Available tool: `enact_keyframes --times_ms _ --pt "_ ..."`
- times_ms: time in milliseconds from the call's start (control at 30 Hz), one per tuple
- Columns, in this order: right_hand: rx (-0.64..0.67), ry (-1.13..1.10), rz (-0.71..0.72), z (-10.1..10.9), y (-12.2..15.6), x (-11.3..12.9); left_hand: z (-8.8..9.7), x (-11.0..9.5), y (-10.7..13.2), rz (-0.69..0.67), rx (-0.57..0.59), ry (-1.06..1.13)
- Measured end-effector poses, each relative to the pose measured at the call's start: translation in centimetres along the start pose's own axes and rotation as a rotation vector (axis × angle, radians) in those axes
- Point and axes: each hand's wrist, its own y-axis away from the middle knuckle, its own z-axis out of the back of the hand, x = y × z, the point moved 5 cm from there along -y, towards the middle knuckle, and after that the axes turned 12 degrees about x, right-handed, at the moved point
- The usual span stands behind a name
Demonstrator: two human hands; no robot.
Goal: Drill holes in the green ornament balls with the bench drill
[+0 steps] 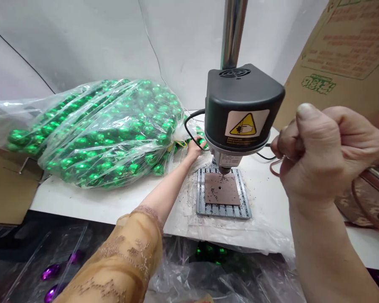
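Observation:
My left hand reaches past the left side of a black bench drill press, close to shiny green balls by the tied neck of a clear bag. The drill head and a black cable partly cover its fingers, so their grip does not show. On the right, my right hand is closed in a fist around the drill press's feed lever; only a short dark end of the lever shows. Under the chuck, a brown board with one dark hole lies on the slotted metal base, among dark shavings.
A big clear plastic bag of green balls fills the table's left. A cardboard box stands behind on the right, another at the left edge. Plastic sheeting drapes over the table's front. Purple balls lie below.

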Motion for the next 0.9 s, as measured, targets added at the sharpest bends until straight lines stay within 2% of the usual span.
enact_keyframes --times_ms 100,200,300,400,467,600,767,900 --pt "-0.003 -0.003 0.008 0.1 0.0 -0.1 2.2 -0.5 2.8 0.062 -0.075 0.003" --pt "-0.02 -0.028 0.009 0.2 0.0 -0.2 3.6 -1.5 7.4 0.149 -0.049 0.12" --pt "-0.026 -0.042 0.006 0.2 0.0 -0.3 2.9 -2.6 12.3 0.263 0.082 0.303" --pt "-0.016 -0.06 0.009 0.2 0.0 -0.3 1.3 -3.9 15.7 0.293 0.179 0.394" --pt "-0.006 -0.08 0.014 0.2 0.0 -0.3 0.3 -4.4 16.7 0.281 0.184 0.453" --pt "-0.003 -0.102 0.018 0.2 0.0 -0.4 -0.8 -4.2 16.8 0.278 0.161 0.5" --pt "0.011 -0.123 0.028 0.2 0.0 -0.5 -1.3 -3.5 16.6 0.287 0.185 0.373" --pt "0.007 -0.129 0.023 0.2 0.0 -0.5 -1.8 -3.2 16.6 0.217 0.26 0.266"
